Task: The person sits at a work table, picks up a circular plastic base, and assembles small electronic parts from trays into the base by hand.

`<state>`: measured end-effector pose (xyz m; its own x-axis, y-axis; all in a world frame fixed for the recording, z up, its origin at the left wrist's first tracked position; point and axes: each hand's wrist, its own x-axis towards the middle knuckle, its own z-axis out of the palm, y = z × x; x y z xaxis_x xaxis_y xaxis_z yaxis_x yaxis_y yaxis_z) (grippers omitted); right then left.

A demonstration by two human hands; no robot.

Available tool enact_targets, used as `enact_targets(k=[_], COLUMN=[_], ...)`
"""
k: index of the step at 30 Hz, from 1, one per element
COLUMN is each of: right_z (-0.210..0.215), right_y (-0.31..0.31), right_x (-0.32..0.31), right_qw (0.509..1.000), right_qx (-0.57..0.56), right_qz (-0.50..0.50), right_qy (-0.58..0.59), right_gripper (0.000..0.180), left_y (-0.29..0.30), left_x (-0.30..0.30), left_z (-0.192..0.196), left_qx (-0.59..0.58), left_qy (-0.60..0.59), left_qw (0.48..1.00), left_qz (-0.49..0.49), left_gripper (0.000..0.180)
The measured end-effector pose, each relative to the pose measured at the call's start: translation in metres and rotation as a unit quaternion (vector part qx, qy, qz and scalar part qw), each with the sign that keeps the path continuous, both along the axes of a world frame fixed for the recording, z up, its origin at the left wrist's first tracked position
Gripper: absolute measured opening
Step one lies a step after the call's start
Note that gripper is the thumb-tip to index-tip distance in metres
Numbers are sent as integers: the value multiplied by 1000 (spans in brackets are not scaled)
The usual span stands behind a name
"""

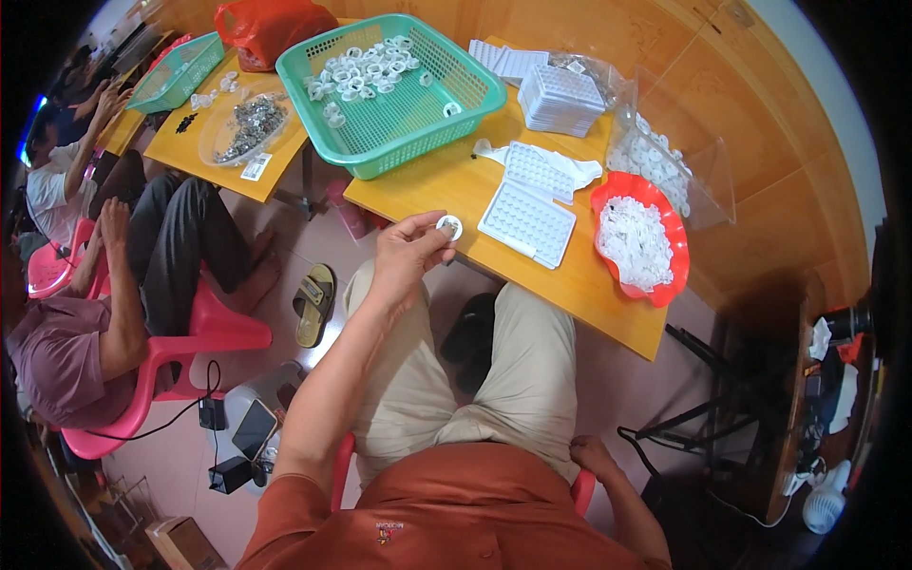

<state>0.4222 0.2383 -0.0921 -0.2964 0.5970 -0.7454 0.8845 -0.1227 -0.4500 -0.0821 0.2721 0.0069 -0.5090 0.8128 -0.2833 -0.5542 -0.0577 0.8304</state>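
Now, left hand (407, 251): small round white piece (449, 228) pinched by near-closed fingers at yellow bench (427, 201) edge.
Right hand (595, 458): lowered, hold unclear.
Green plastic basket (394, 122): white rings (369, 71) piled, completion unclear.

Tray (541, 236) lies between basket (404, 150) and bowl (678, 245), seemingly apart from both.

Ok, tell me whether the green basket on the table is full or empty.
Neither, it's partly filled: white rings cluster mostly toward its far side, while much of the green basket's floor shows bare.
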Motion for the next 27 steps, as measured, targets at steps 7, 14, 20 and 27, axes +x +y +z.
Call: enact_targets(k=[7,14,20,27], right_z=[-29,-17,-25,-8], right_y=[-4,-9,-11,-9], right_x=[23,12,20,-1], right_qw=[1000,998,994,987], right_qx=[-2,-15,-20,-46], right_qz=[-7,-63,-99,-144], right_qy=[0,-5,45,61], right_gripper=[31,32,33,37], left_y=[-7,-14,-17,-23], left_x=[5,11,16,21], left_z=[0,-1,-6,-6], left_qx=[9,5,20,23], left_qy=[-27,-58,-75,-94], left_qw=[999,998,996,995], left_qz=[-18,-29,-40,-24], left_gripper=[34,33,33,34])
